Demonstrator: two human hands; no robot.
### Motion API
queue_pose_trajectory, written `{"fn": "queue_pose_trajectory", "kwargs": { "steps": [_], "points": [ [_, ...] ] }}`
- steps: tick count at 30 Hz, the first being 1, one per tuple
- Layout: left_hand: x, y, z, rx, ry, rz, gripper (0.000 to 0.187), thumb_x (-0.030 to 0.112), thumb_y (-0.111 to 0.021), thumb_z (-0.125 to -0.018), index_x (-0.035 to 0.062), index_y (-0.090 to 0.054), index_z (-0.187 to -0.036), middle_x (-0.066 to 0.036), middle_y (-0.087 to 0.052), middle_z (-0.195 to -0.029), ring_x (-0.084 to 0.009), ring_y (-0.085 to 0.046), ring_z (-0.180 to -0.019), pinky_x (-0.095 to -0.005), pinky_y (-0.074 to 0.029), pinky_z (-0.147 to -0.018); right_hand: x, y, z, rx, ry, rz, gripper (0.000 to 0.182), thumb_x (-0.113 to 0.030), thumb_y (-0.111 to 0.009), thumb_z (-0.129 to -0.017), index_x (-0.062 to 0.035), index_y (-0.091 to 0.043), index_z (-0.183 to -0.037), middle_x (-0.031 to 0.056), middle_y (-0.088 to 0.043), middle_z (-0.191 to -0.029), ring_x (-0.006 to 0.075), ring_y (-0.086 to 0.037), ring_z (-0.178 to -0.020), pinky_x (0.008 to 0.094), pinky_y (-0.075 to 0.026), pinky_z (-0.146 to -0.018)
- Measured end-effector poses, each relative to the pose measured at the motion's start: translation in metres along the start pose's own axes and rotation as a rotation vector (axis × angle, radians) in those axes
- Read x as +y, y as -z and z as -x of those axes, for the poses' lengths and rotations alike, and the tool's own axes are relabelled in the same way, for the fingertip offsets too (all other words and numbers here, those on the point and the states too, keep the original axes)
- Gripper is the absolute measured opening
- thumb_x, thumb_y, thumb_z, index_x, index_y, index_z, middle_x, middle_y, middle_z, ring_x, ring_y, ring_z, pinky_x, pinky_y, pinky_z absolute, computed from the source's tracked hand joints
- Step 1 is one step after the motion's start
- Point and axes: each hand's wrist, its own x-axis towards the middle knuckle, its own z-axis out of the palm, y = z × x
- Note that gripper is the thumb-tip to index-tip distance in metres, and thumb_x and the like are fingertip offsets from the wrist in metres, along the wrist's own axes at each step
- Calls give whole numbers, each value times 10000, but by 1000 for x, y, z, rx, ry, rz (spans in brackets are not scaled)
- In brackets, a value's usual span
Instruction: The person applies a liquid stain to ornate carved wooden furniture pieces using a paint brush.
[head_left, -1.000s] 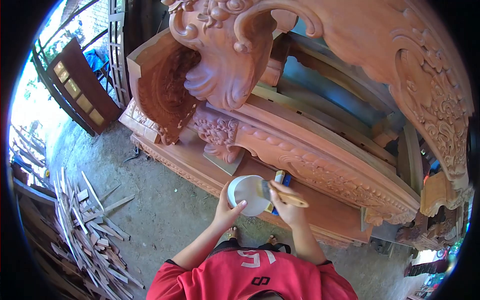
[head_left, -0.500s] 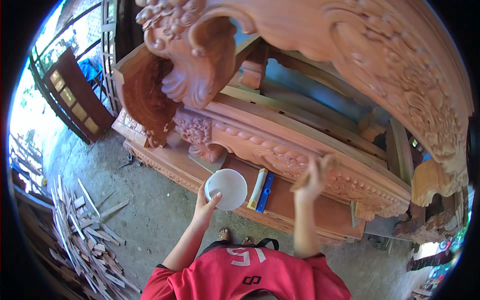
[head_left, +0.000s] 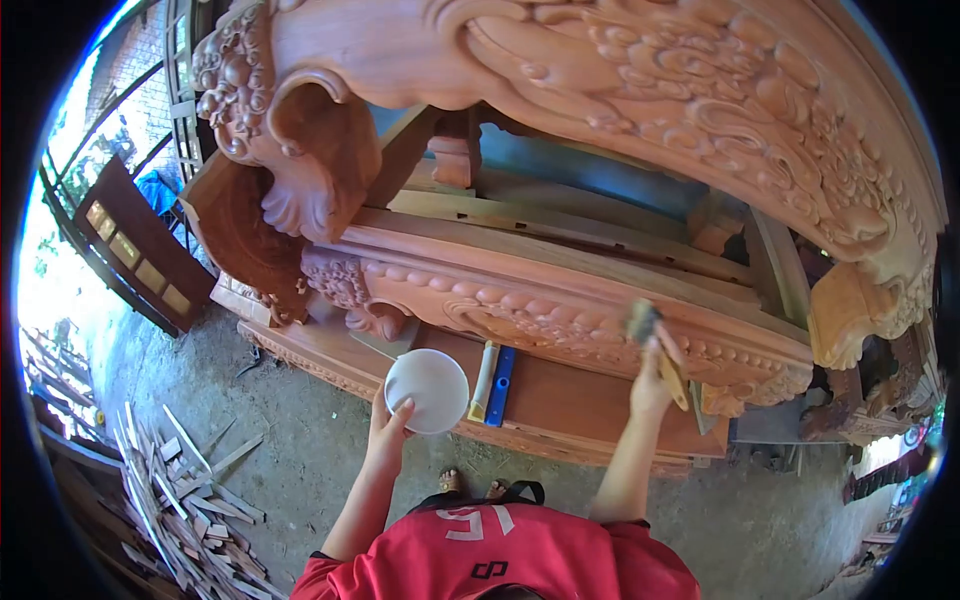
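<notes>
Your left fingers (head_left: 391, 431) hold the bowl (head_left: 427, 391), left of the blue tool (head_left: 501, 386); your right fingers (head_left: 652, 383) grip the brush (head_left: 658, 350), right of it.

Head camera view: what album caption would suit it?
A round white bowl in the left hand, a wooden-handled brush in the right hand, near carved reddish-brown wooden furniture.

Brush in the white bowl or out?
Out: the right hand holds the brush over by the carved rail, apart from the bowl in the left hand.
</notes>
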Motion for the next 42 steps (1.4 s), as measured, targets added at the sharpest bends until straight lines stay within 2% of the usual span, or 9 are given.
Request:
{"fn": "queue_pose_trajectory", "kwargs": {
  "steps": [9, 11, 13, 19, 24, 28, 30, 35, 42],
  "points": [
    [-26, -39, 6, -75, 71, 119, 590, 222, -542, -844, 99, -253, -1343, -106, -409, -1247, -243, -476, -1098, -402, -458, -824, 60, 5, -8, 374, 468, 270, 215, -117, -486, -903, -4, -579, -1061, 162, -487, -1205, 226, -492, -1073, 318, -395, -901],
    [-31, -45, 10, -118, 95, 159, 595, 210, -540, -844, 89, -244, -1346, -110, -406, -1252, -248, -468, -1114, -405, -455, -840, 0, -26, 17, 185, -388, -679, 249, -20, -516, -855, -33, -584, -1094, 170, -485, -1246, 215, -559, -948, 284, -437, -822],
    [-31, -48, 12, -131, 119, 155, 598, 208, -540, -844, 86, -240, -1347, -114, -404, -1253, -249, -466, -1117, -403, -452, -845, 10, -57, 36, -90, 425, -257, 231, -40, -532, -855, -26, -600, -1075, 170, -501, -1233, 230, -556, -1018, 288, -425, -856],
    [-20, -33, 5, -133, 117, 140, 617, 231, -544, -843, 78, -227, -1349, -122, -403, -1253, -248, -464, -1118, -405, -444, -855, -7, 2, 1, 2, -88, -115, 327, -261, -534, -889, 8, -555, -1074, 105, -568, -1077, 201, -534, -976, 342, -399, -889],
    [-14, 3, -11, -112, 150, 152, 646, 273, -558, -833, 72, -224, -1349, -120, -405, -1252, -243, -465, -1116, -405, -444, -853, 31, 24, -19, 462, 392, 482, 236, -125, -475, -911, 41, -577, -1045, 181, -529, -1165, 230, -530, -1028, 340, -437, -865],
    [2, 38, -33, -138, 208, 108, 661, 291, -565, -827, 71, -224, -1349, -118, -403, -1252, -240, -467, -1111, -398, -447, -848, 34, -67, 12, 296, -129, -332, 215, -78, -493, -888, 39, -584, -1043, 222, -468, -1244, 260, -522, -1068, 318, -452, -863],
    [9, 54, -44, -143, 194, 96, 663, 295, -566, -827, 72, -224, -1349, -117, -404, -1251, -238, -469, -1107, -395, -449, -844, 15, -128, 37, 228, 207, -151, 195, -58, -520, -864, 22, -590, -1028, 215, -484, -1234, 261, -542, -1049, 306, -426, -888],
    [15, 103, -79, -133, 167, 69, 660, 312, -567, -824, 74, -239, -1345, -112, -411, -1245, -230, -476, -1096, -384, -458, -818, -79, -211, 83, -384, 137, -258, 161, -96, -525, -872, -14, -592, -993, 184, -551, -1163, 222, -568, -981, 341, -417, -867],
    [31, 134, -118, -113, 153, 41, 632, 331, -567, -823, 110, -273, -1337, -87, -422, -1236, -201, -488, -1061, -357, -448, -786, -42, -152, 59, 233, 22, 81, 194, -127, -515, -889, 13, -576, -1008, 115, -606, -971, 189, -576, -893, 311, -456, -803]
  ]
}}
